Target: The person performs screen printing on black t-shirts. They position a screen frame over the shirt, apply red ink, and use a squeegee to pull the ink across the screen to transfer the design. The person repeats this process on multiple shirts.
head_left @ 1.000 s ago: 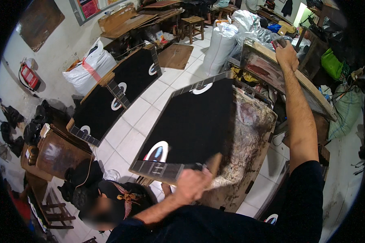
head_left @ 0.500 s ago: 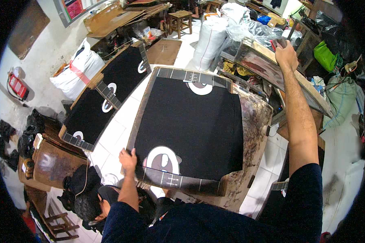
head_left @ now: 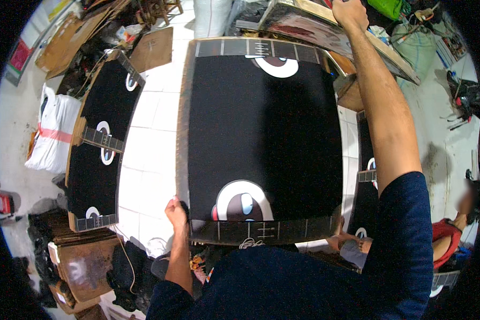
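Fingers are curled on the left hand (head_left: 177,214) and closed tight on the right hand (head_left: 352,15). At left, small black cloths (head_left: 101,101) with eye pictures are laid in a row. Next, the left hand is placed by the near left edge of a big board (head_left: 183,133); whether the edge is pinched cannot be told. In the middle, a big black cloth (head_left: 224,122) is spread on the board, with eyes printed near and far. Far right, a tilted wooden frame (head_left: 304,29) is grasped by the right hand.
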The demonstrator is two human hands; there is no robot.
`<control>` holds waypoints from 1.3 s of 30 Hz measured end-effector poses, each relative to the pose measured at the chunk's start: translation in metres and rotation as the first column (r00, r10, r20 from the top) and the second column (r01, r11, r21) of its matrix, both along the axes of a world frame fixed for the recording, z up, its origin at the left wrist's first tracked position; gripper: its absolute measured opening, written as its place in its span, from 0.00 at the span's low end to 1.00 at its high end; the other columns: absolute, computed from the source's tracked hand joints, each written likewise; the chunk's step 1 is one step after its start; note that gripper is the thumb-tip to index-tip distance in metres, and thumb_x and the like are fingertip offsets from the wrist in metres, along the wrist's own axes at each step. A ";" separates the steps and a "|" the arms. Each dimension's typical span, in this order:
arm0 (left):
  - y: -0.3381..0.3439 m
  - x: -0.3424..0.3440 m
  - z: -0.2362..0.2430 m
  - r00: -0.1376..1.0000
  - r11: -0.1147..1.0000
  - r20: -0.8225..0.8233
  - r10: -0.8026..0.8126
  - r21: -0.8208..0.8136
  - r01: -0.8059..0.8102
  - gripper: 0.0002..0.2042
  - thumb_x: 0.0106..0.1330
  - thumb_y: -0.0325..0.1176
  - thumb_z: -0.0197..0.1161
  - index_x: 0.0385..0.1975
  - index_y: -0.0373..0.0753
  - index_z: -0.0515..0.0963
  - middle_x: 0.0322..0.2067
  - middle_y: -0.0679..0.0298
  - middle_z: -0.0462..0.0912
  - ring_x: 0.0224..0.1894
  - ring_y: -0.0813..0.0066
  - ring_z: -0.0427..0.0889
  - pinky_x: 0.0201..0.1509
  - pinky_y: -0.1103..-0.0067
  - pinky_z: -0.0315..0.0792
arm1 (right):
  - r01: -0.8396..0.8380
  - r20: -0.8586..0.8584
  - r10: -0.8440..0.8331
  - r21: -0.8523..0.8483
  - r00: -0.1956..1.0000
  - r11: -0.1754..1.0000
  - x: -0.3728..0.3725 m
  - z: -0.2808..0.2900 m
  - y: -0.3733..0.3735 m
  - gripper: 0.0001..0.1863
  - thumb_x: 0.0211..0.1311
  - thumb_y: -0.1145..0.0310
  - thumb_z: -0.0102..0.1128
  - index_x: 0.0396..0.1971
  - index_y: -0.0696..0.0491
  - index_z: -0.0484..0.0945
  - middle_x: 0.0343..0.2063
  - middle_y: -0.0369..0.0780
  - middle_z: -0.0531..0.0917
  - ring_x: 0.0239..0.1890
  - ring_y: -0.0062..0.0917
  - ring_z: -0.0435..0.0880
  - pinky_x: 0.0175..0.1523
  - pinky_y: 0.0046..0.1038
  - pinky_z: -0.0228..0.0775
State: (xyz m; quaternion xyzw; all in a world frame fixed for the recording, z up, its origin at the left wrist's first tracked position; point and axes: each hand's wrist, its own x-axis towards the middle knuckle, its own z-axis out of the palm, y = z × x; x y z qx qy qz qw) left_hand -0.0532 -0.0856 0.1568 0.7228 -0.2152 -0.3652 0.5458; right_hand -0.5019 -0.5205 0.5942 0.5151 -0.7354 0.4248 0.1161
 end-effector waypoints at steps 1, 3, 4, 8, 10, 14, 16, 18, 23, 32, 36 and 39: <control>-0.008 -0.013 -0.008 0.997 0.998 0.064 -0.034 0.054 0.031 0.20 0.78 0.39 0.58 0.21 0.37 0.75 0.20 0.76 0.69 0.26 0.83 0.63 0.30 0.77 0.60 | -0.014 0.012 0.014 -0.005 1.000 1.000 0.003 -0.001 0.005 0.18 0.62 0.56 0.59 0.51 0.42 0.82 0.48 0.50 0.87 0.54 0.49 0.84 0.58 0.47 0.75; -0.017 -0.029 -0.021 0.985 0.972 0.099 -0.140 0.201 0.118 0.21 0.78 0.41 0.58 0.22 0.34 0.75 0.19 0.72 0.70 0.25 0.81 0.64 0.30 0.73 0.62 | 0.000 -0.002 0.000 -0.005 1.000 1.000 0.008 -0.003 0.014 0.18 0.62 0.56 0.59 0.51 0.42 0.82 0.48 0.49 0.87 0.54 0.49 0.84 0.59 0.47 0.75; -0.018 -0.035 -0.025 0.969 0.954 0.171 -0.180 0.269 0.130 0.22 0.77 0.44 0.59 0.24 0.31 0.77 0.18 0.66 0.72 0.24 0.77 0.66 0.30 0.70 0.64 | 0.005 -0.009 -0.005 -0.005 1.000 1.000 0.010 -0.004 0.016 0.18 0.62 0.56 0.59 0.51 0.42 0.82 0.48 0.49 0.87 0.54 0.49 0.84 0.59 0.47 0.75; -0.002 -0.035 -0.022 0.930 0.949 0.289 -0.225 0.282 0.142 0.20 0.69 0.47 0.69 0.31 0.31 0.80 0.24 0.54 0.83 0.27 0.60 0.79 0.37 0.66 0.73 | -0.003 -0.011 0.003 -0.017 1.000 1.000 0.007 -0.006 0.016 0.19 0.62 0.55 0.60 0.51 0.43 0.83 0.47 0.49 0.87 0.53 0.49 0.85 0.59 0.47 0.75; 0.009 -0.030 -0.013 0.846 0.930 0.406 -0.345 0.272 0.249 0.22 0.64 0.48 0.75 0.36 0.32 0.78 0.27 0.60 0.82 0.30 0.69 0.79 0.37 0.70 0.74 | -0.010 0.010 0.010 0.012 1.000 1.000 0.003 -0.005 0.012 0.19 0.62 0.54 0.61 0.51 0.43 0.83 0.47 0.50 0.87 0.54 0.49 0.85 0.59 0.47 0.75; 0.010 -0.027 0.006 0.740 0.875 0.485 -0.466 0.375 0.306 0.32 0.52 0.50 0.83 0.46 0.33 0.76 0.36 0.55 0.85 0.38 0.62 0.84 0.45 0.68 0.77 | -0.033 -0.006 0.033 -0.017 0.999 0.999 0.002 0.001 0.004 0.21 0.61 0.51 0.62 0.51 0.43 0.83 0.48 0.50 0.87 0.54 0.48 0.85 0.58 0.45 0.76; 0.004 -0.031 0.015 0.753 0.887 0.487 -0.443 0.359 0.289 0.35 0.50 0.52 0.83 0.48 0.33 0.76 0.36 0.46 0.86 0.41 0.42 0.86 0.47 0.59 0.77 | -0.045 -0.001 0.045 -0.003 0.999 0.999 0.005 0.008 0.001 0.23 0.61 0.49 0.62 0.53 0.42 0.83 0.48 0.50 0.87 0.54 0.48 0.85 0.58 0.45 0.76; -0.001 -0.037 0.023 0.737 0.860 0.478 -0.479 0.425 0.283 0.35 0.50 0.52 0.82 0.48 0.32 0.76 0.37 0.46 0.86 0.42 0.42 0.86 0.47 0.59 0.77 | -0.050 0.006 0.050 0.004 0.999 0.999 0.008 0.015 -0.001 0.23 0.61 0.48 0.62 0.53 0.42 0.83 0.48 0.50 0.87 0.53 0.48 0.85 0.58 0.45 0.76; -0.007 -0.050 0.038 0.731 0.815 0.462 -0.503 0.535 0.223 0.36 0.50 0.53 0.82 0.49 0.33 0.76 0.40 0.46 0.86 0.45 0.43 0.85 0.51 0.58 0.76 | -0.041 -0.007 0.041 0.011 0.999 0.999 0.009 0.027 -0.009 0.22 0.60 0.44 0.63 0.50 0.39 0.84 0.48 0.49 0.87 0.53 0.48 0.85 0.58 0.45 0.76; -0.029 -0.059 0.048 0.745 0.848 0.487 -0.457 0.491 0.199 0.42 0.49 0.49 0.84 0.60 0.36 0.68 0.45 0.42 0.84 0.49 0.40 0.84 0.54 0.58 0.75 | -0.037 -0.020 0.038 0.043 0.999 0.998 0.000 0.038 -0.023 0.29 0.58 0.42 0.65 0.53 0.46 0.83 0.50 0.50 0.87 0.56 0.47 0.85 0.60 0.44 0.75; -0.033 -0.059 0.044 0.765 0.826 0.451 -0.460 0.533 0.183 0.45 0.48 0.48 0.85 0.62 0.34 0.67 0.51 0.41 0.80 0.54 0.43 0.81 0.59 0.59 0.74 | -0.040 -0.029 0.041 0.042 0.999 0.998 -0.001 0.037 -0.021 0.29 0.58 0.43 0.65 0.55 0.46 0.82 0.52 0.50 0.86 0.57 0.46 0.84 0.61 0.44 0.75; -0.035 -0.055 0.034 0.779 0.808 0.421 -0.465 0.561 0.179 0.42 0.47 0.47 0.85 0.56 0.29 0.70 0.50 0.44 0.79 0.53 0.45 0.81 0.60 0.61 0.74 | -0.042 -0.014 0.043 0.037 0.999 0.998 0.001 0.035 -0.017 0.30 0.58 0.43 0.66 0.55 0.46 0.82 0.52 0.50 0.86 0.57 0.46 0.84 0.61 0.44 0.75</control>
